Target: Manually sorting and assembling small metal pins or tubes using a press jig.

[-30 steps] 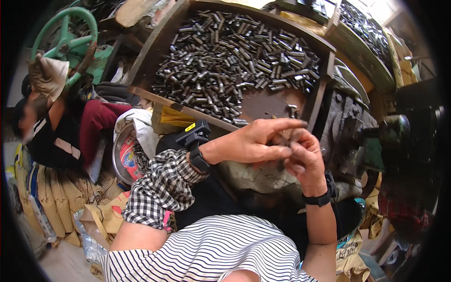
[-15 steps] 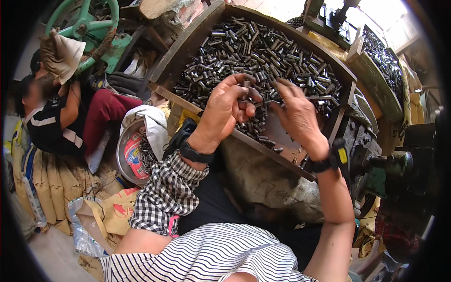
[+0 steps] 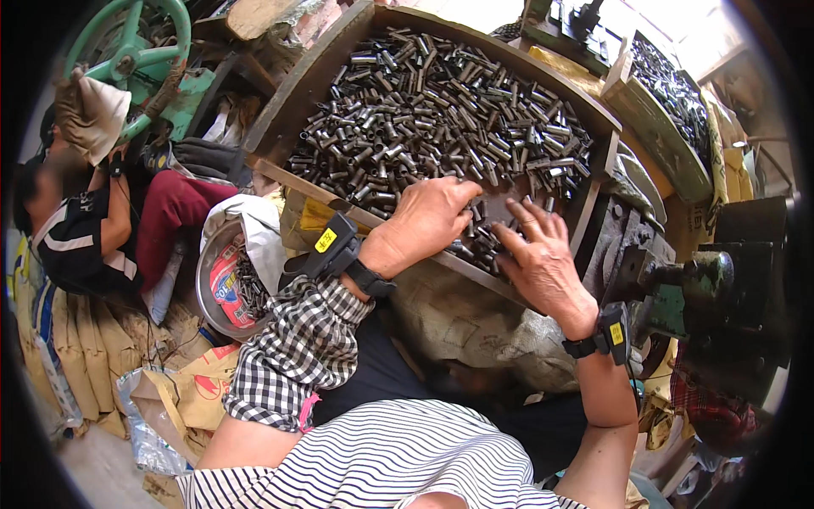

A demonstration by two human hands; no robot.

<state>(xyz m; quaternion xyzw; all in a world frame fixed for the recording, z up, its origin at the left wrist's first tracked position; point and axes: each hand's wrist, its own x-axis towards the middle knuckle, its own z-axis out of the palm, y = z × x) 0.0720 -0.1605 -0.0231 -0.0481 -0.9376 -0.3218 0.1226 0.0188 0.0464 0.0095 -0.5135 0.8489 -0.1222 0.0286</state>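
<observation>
A wide wooden tray (image 3: 298, 95) holds a heap of several short dark metal tubes (image 3: 424, 110). My left hand (image 3: 428, 220) lies over the tubes at the tray's near edge, fingers curled down around a few of them. My right hand (image 3: 543, 254) rests beside it to the right, palm down, with its fingers spread on a small cluster of tubes (image 3: 485, 242). The two hands are almost touching. Both wrists carry black bands with small yellow-tagged devices. A checked sleeve covers my left forearm.
Another person (image 3: 80, 229) sits low at the left under a green handwheel (image 3: 136, 51). A metal bowl (image 3: 222, 284) with more tubes stands by my left elbow. A dark machine with a green part (image 3: 687, 293) is at the right, and a second tube-filled tray (image 3: 670, 93) at the upper right.
Both hands have come down from in front of me to the tubes at the tray's near edge. The view has tilted toward the tray.
</observation>
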